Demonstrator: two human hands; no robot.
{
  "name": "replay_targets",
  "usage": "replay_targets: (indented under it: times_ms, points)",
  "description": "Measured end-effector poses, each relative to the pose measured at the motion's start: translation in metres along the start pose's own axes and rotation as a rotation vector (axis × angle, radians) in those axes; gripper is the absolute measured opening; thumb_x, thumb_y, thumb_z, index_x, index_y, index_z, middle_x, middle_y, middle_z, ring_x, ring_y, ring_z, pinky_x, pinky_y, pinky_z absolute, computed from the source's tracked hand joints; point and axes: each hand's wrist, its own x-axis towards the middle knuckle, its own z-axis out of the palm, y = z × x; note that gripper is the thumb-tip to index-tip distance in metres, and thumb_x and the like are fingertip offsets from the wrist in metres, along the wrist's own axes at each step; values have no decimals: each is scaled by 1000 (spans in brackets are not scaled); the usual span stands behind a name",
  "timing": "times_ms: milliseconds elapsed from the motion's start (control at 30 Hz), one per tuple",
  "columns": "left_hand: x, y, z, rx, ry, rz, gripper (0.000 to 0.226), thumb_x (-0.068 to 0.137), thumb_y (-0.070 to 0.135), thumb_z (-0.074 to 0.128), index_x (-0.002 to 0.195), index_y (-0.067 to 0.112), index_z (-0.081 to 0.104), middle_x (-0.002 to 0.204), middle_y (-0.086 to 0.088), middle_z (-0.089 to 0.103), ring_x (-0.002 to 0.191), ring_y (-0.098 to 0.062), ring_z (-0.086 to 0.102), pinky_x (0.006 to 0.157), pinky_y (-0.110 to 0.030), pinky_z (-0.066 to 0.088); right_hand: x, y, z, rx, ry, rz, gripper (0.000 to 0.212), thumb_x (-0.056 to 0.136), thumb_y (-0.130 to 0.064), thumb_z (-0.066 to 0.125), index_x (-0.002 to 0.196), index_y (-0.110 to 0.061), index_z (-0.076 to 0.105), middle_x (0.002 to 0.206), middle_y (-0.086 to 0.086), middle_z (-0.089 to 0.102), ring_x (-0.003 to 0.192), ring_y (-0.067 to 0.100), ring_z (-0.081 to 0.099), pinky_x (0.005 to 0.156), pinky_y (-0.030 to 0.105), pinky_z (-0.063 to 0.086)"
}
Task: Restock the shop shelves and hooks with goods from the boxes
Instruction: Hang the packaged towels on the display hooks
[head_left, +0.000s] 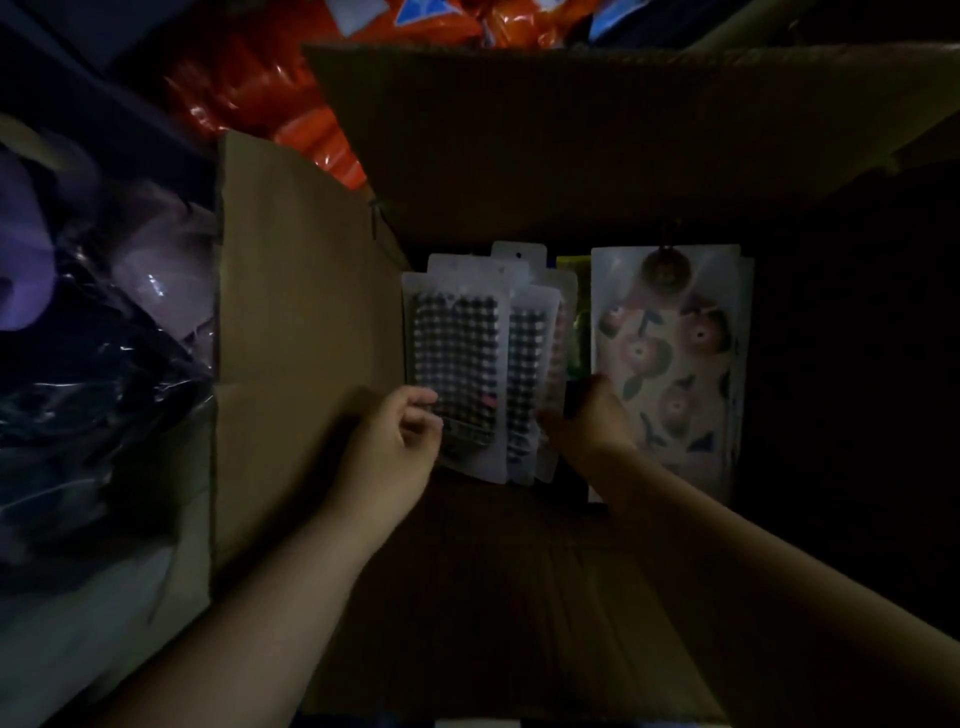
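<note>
An open cardboard box (301, 291) fills the dim view. Inside stand several packaged phone cases. The front checkered case pack (454, 358) is pinched at its lower left edge by my left hand (395, 452). More checkered packs (527, 364) lean behind it. My right hand (589, 415) reaches down between those packs and a floral case pack (670, 358), fingers curled into the gap; what they hold is hidden. A green pack (574, 291) peeks out between the stacks.
The box's far flap (597, 130) stands up behind the goods. Orange plastic bags (280, 98) lie beyond the box. Purple and dark plastic-wrapped goods (104, 291) are piled to the left. The right side of the box is in darkness.
</note>
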Motion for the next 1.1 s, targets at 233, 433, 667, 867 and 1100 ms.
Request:
replay_targets:
  times_ms: [233,433,667,867,1100]
  points:
    - [16,-27,13,-55,-4,-5,34,94,9,52,93,42,48,94,6,62,90,-25,63,78,-37,47,24,3,32,132,39,91,53,84,-29,69,125,-8,42,119,8,55,97,22,55,77,35,49]
    - [23,-34,14,-95,13,20,33,93,9,54,96,42,50,97,6,63,90,-22,63,79,-34,49,31,-1,58,225,-55,80,94,60,-47,84,137,-16,39,136,5,51,120,27,53,96,44,49]
    - [35,-42,8,-146,55,54,32,93,7,53,99,38,52,96,6,63,85,-20,63,76,-29,49,47,-4,100,428,-91,37,81,71,-13,81,137,-24,35,131,1,54,122,21,51,101,38,45]
    - [29,-38,5,-170,37,41,30,93,6,52,97,36,52,95,4,64,82,-15,62,70,-23,43,43,-4,81,317,-74,-72,44,76,-16,77,113,-21,54,100,-8,58,101,15,59,85,32,52]
    - [-17,-2,-7,-95,29,-35,25,93,14,55,104,37,51,105,9,60,97,-12,57,76,-24,43,-46,-16,-29,436,-82,-151,28,78,-7,74,95,-25,62,88,-4,71,87,14,69,75,32,59]
